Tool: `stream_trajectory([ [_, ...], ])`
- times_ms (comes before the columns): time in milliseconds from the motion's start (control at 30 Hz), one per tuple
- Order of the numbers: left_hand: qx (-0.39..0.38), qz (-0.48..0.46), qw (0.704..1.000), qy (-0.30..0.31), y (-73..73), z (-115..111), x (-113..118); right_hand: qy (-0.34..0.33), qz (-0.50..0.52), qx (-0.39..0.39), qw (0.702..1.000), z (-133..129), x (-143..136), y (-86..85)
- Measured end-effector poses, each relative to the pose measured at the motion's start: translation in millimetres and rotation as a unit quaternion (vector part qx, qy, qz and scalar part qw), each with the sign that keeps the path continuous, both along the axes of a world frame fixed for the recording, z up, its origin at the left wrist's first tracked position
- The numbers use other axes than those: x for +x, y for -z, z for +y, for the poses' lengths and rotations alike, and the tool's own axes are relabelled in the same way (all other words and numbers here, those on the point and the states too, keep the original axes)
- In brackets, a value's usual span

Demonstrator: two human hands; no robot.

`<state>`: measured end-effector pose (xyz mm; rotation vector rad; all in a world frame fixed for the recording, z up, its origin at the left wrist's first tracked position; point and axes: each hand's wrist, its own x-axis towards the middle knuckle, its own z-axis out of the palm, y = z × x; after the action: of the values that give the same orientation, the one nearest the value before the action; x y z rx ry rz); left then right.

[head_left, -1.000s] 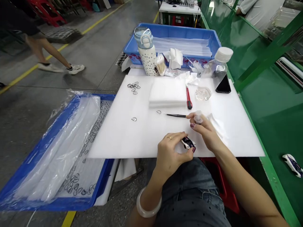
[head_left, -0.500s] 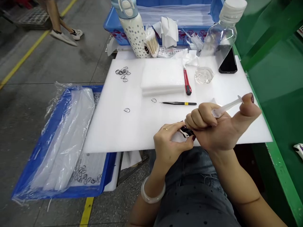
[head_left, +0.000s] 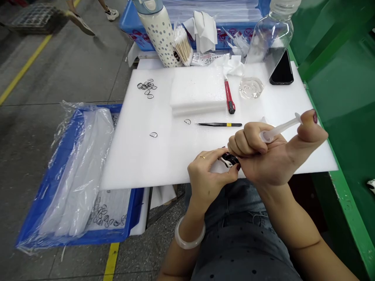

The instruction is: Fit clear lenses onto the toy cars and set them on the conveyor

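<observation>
Left hand (head_left: 203, 179): fingers clamped on toy car (head_left: 229, 160), near edge of tabletop (head_left: 140, 164). Right hand (head_left: 272, 164): fingers closed round syringe (head_left: 283, 128). Judged: syringe step, requiring steadiness.

Print on packet (head_left: 206, 59) too small; nothing legible.

Even, fairly bright light whitens the bench (head_left: 131, 156); glare streaks the plastic film (head_left: 79, 164) at eight o'clock. Corners dim, the walking feet (head_left: 80, 23) at eleven blurred.
</observation>
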<state>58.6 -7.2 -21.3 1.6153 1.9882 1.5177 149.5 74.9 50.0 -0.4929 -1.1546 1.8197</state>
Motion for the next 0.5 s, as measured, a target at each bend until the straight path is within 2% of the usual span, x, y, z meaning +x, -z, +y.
stream_trajectory([
  [500,0.006,0.004,1.0,-0.006,1.1,-0.5,0.9,0.023,0.009,0.008,1.0,-4.4,0.6,-1.2],
])
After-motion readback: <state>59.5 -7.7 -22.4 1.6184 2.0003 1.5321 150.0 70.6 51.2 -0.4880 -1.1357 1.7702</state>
